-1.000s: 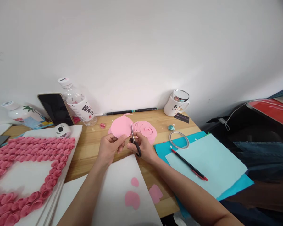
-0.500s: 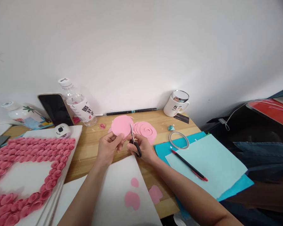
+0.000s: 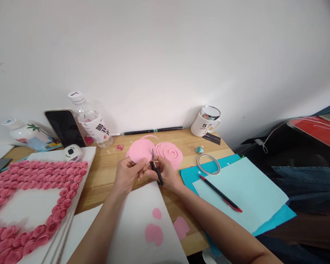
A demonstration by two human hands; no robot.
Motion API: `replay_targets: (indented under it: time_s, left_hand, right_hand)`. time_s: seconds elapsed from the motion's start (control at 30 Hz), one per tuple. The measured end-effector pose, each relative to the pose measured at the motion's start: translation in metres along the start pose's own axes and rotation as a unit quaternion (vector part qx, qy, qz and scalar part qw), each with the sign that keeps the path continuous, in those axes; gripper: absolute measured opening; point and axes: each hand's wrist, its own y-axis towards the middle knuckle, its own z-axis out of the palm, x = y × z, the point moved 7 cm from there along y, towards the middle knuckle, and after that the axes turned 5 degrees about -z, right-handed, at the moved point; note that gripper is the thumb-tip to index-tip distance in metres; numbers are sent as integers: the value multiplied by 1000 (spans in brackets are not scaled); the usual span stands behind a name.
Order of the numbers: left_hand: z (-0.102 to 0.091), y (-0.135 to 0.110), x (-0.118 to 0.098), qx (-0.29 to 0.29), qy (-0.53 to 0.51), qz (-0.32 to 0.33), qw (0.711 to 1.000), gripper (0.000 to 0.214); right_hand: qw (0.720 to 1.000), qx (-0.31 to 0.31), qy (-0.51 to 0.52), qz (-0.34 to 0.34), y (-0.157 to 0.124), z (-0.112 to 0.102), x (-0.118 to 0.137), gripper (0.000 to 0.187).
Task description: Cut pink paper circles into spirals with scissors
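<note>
Disc [image 3: 140,150]: slightly lower than half a second ago, the scissors [image 3: 158,176] dipped with it; pink paper, held up over the table [image 3: 104,176], the blades at its right edge.
Left hand [image 3: 127,171]: closed to a pinch on the disc's near edge, thumb on top.
Right hand [image 3: 167,173]: curled round the scissors' black handles; how far the blades part, I cannot tell.
Spiral [image 3: 169,151]: cut pink paper, just right of the disc.
White sheet [image 3: 134,216]: below the hands, bearing pink scraps [image 3: 154,234].
Roses [image 3: 59,214]: pink, at far left.
</note>
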Motion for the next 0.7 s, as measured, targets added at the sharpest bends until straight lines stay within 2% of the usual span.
replay_targets:
  time_s: [0.17, 0.7]
  left_hand:
    - [0, -1, -2, -5, 12, 2, 1000, 23]
    - [-1, 0, -2, 1, 5, 3, 1000, 24]
  right_hand:
    - [1000, 0, 0, -3, 1, 1, 4, 47]
    - [1000, 6, 16, 15, -1, 0, -5, 45]
